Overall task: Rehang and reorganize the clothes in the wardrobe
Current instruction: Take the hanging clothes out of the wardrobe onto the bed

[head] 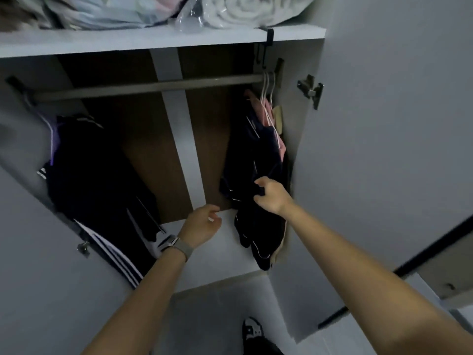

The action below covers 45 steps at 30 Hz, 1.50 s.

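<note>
Inside an open wardrobe, the right hand [272, 194] pinched soft, dark navy fabric with thin white piping: a garment [256, 175] that hung from pale wire hangers [267, 98] on the round metal rail [153, 85] above that hand. The left hand [202, 224], wearing a woven-strap watch [176, 245], hovered beside it, fingers loosely curled, holding nothing. Farther left of it hung dark striped clothes [89, 175].

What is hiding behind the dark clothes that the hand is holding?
Behind the dark garment gripped by the right hand, pink clothing and a beige piece peek out, all on white hangers. The rest of them is covered.
</note>
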{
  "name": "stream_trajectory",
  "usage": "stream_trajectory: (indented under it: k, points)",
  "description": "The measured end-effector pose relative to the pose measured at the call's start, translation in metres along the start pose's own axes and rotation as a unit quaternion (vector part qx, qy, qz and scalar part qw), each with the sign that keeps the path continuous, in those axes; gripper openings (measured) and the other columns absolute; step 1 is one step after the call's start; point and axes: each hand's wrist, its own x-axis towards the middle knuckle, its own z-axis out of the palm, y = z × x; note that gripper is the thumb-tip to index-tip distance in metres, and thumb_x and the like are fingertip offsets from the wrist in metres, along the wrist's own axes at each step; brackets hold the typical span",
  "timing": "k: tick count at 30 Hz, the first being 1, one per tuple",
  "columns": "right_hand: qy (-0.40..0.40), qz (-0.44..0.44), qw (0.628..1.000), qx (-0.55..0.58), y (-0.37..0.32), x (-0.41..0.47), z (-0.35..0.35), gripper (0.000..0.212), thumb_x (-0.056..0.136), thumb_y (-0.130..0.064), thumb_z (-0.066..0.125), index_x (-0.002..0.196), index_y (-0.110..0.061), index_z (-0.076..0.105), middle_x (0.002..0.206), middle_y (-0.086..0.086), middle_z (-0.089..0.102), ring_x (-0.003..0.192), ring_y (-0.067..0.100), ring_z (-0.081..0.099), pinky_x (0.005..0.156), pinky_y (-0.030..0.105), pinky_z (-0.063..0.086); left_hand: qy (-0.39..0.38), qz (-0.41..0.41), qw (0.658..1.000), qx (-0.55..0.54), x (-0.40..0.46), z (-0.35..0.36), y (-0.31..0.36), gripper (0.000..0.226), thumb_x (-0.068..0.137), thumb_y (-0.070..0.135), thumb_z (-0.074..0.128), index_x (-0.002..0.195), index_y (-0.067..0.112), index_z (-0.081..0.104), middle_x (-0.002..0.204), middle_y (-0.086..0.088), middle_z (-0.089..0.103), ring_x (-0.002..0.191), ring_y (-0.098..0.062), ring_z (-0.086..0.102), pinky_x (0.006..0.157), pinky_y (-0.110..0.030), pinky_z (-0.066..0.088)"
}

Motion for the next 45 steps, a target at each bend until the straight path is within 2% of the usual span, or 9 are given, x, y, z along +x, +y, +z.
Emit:
stream_trajectory:
  k: [7, 11, 16, 20, 26, 30, 34, 39, 45]
  points:
    - [0.217, 0.002, 0.976, 0.024, 0.000, 0.137, -0.056, 0.050, 0.078, -0.001, 0.058, 0.127, 0.004, 0.049, 0.123, 0.024, 0.054, 0.116, 0.039, 0.051, 0.100, 0.034, 0.039, 0.035, -0.002, 0.999, -0.014, 0.103, -0.017, 0.030, 0.030, 0.092, 0.013, 0.052, 0.122, 0.010, 0.058, 0.115, -0.009, 0.063, 0.108, -0.022, 0.058, 0.085, -0.017, 0.040]
    - [0.193, 0.044, 0.977, 0.079, -0.007, 0.189, -0.057, 0.040, 0.078, -0.004, 0.060, 0.117, 0.002, 0.050, 0.123, 0.023, 0.055, 0.105, 0.037, 0.060, 0.093, 0.038, 0.049, 0.062, -0.020, 0.997, -0.027, 0.131, -0.038, 0.025, 0.031, 0.093, 0.014, 0.051, 0.123, 0.012, 0.058, 0.115, -0.008, 0.061, 0.102, -0.020, 0.059, 0.083, -0.017, 0.041]
    - [0.195, 0.097, 0.955, 0.199, -0.022, 0.218, -0.040, 0.032, 0.094, -0.019, 0.055, 0.121, -0.003, 0.050, 0.114, 0.018, 0.061, 0.109, 0.033, 0.057, 0.088, 0.028, 0.041, 0.059, -0.032, 0.997, -0.043, 0.157, -0.066, 0.006, 0.033, 0.093, 0.013, 0.050, 0.126, 0.011, 0.054, 0.118, -0.010, 0.059, 0.101, -0.020, 0.059, 0.089, -0.022, 0.045]
    - [0.190, 0.075, 0.941, 0.271, -0.054, 0.234, -0.017, 0.006, 0.094, -0.022, 0.054, 0.092, -0.020, 0.048, 0.085, 0.005, 0.057, 0.088, 0.030, 0.059, 0.085, 0.037, 0.045, 0.073, -0.028, 0.995, -0.059, 0.171, -0.088, -0.007, 0.033, 0.093, 0.011, 0.051, 0.125, 0.012, 0.055, 0.118, -0.009, 0.058, 0.093, -0.014, 0.058, 0.087, -0.024, 0.048]
    - [0.005, 0.011, 0.959, 0.283, -0.118, 0.222, 0.036, 0.019, 0.091, -0.019, 0.063, 0.080, -0.024, 0.047, 0.079, -0.003, 0.054, 0.076, 0.015, 0.054, 0.070, 0.023, 0.045, 0.159, -0.021, 0.986, -0.049, 0.176, -0.135, -0.041, 0.032, 0.091, 0.007, 0.052, 0.122, 0.012, 0.058, 0.119, -0.008, 0.055, 0.095, -0.010, 0.055, 0.078, -0.011, 0.041]
    - [-0.060, -0.037, 0.956, 0.284, -0.147, 0.215, 0.054, 0.018, 0.089, -0.014, 0.064, 0.079, -0.015, 0.049, 0.078, -0.005, 0.056, 0.074, 0.005, 0.054, 0.063, 0.007, 0.043, 0.370, -0.024, 0.928, 0.029, 0.164, -0.184, -0.076, 0.033, 0.084, 0.001, 0.057, 0.116, 0.007, 0.060, 0.117, -0.013, 0.054, 0.103, -0.023, 0.056, 0.088, -0.019, 0.037]
    - [-0.117, -0.045, 0.958, 0.259, -0.162, 0.218, 0.058, 0.019, 0.088, -0.015, 0.067, 0.080, -0.017, 0.049, 0.079, 0.001, 0.058, 0.073, 0.014, 0.058, 0.063, 0.026, 0.048, 0.544, -0.112, 0.812, 0.178, 0.152, -0.241, -0.118, 0.051, 0.073, 0.005, 0.061, 0.123, -0.002, 0.051, 0.122, -0.021, 0.052, 0.113, -0.037, 0.046, 0.097, -0.040, 0.036]
    - [-0.087, -0.041, 0.975, 0.199, -0.159, 0.230, 0.065, 0.023, 0.086, -0.009, 0.066, 0.076, -0.020, 0.048, 0.074, 0.007, 0.055, 0.068, 0.021, 0.057, 0.059, 0.032, 0.048, 0.410, -0.337, 0.825, 0.194, 0.151, -0.281, -0.161, 0.058, 0.078, 0.020, 0.068, 0.125, -0.003, 0.042, 0.126, -0.025, 0.047, 0.112, -0.043, 0.045, 0.086, -0.050, 0.041]
    - [-0.073, -0.056, 0.988, 0.127, -0.151, 0.238, 0.069, 0.024, 0.083, -0.009, 0.068, 0.080, -0.021, 0.049, 0.076, 0.002, 0.054, 0.080, 0.020, 0.053, 0.068, 0.026, 0.040, 0.388, -0.246, 0.866, 0.198, 0.161, -0.290, -0.170, 0.022, 0.084, 0.001, 0.052, 0.105, -0.004, 0.056, 0.105, -0.027, 0.057, 0.095, -0.045, 0.056, 0.077, -0.047, 0.045]
